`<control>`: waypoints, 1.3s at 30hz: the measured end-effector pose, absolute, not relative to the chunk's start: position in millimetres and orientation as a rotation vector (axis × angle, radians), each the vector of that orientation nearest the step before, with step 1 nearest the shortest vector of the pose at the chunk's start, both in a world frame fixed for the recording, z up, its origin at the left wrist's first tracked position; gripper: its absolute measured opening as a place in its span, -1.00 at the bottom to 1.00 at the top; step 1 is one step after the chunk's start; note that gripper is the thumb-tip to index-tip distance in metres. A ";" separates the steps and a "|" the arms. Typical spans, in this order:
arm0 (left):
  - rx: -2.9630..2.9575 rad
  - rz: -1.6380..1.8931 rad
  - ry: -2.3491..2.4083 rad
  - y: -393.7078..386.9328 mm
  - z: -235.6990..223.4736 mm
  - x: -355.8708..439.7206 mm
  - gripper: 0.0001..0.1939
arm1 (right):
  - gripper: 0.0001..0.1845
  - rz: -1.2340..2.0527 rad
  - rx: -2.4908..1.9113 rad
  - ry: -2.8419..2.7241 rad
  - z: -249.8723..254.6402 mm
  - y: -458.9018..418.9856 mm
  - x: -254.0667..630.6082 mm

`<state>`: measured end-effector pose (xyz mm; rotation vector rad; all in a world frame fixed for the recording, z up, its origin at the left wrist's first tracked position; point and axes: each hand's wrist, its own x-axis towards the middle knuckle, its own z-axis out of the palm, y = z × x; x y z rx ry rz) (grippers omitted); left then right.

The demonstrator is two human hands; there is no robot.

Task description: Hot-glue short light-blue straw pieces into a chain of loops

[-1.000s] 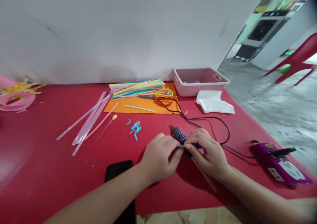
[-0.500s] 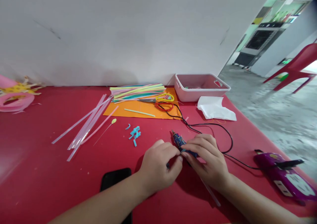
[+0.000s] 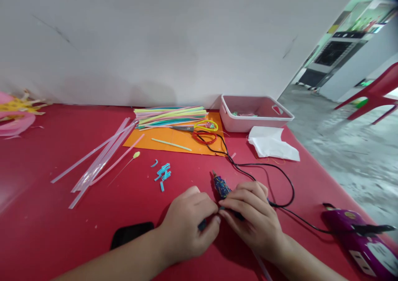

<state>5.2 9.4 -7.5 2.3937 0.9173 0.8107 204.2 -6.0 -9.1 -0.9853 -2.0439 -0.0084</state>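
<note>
My left hand point(image 3: 189, 227) and my right hand point(image 3: 251, 221) meet at the near middle of the red table point(image 3: 46, 231), fingertips pinched together on a small blue piece. My right hand also covers the rear of a blue glue gun point(image 3: 221, 186) whose nozzle points away from me. Its black cord point(image 3: 280, 177) loops off to the right. What the pinched piece is I cannot make out. A thin clear straw point(image 3: 261, 266) runs out from under my right wrist.
Cut blue straw bits point(image 3: 163, 174), clear and pink straws point(image 3: 99, 158), a bundle of coloured straws point(image 3: 171, 115) on orange paper point(image 3: 174, 142), yellow scissors point(image 3: 205, 126), a white tray point(image 3: 256, 113), a tissue point(image 3: 272, 144), a purple power strip point(image 3: 360, 237), a black phone point(image 3: 130, 233).
The view has tilted and shifted, so my hands sit lower in the picture. Both hands stay pinched together at the glue gun; the fingers have shifted slightly.
</note>
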 end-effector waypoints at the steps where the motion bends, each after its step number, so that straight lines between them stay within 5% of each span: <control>1: 2.399 0.808 0.918 9.7 -7.4 5.5 -0.82 | -0.87 -0.017 -0.984 -2.039 -9.0 -6.4 204.0; 39: 1.998 0.969 1.041 -3.7 3.0 20.8 -0.70 | -0.83 -0.331 -0.923 -2.103 -1.2 -15.2 209.4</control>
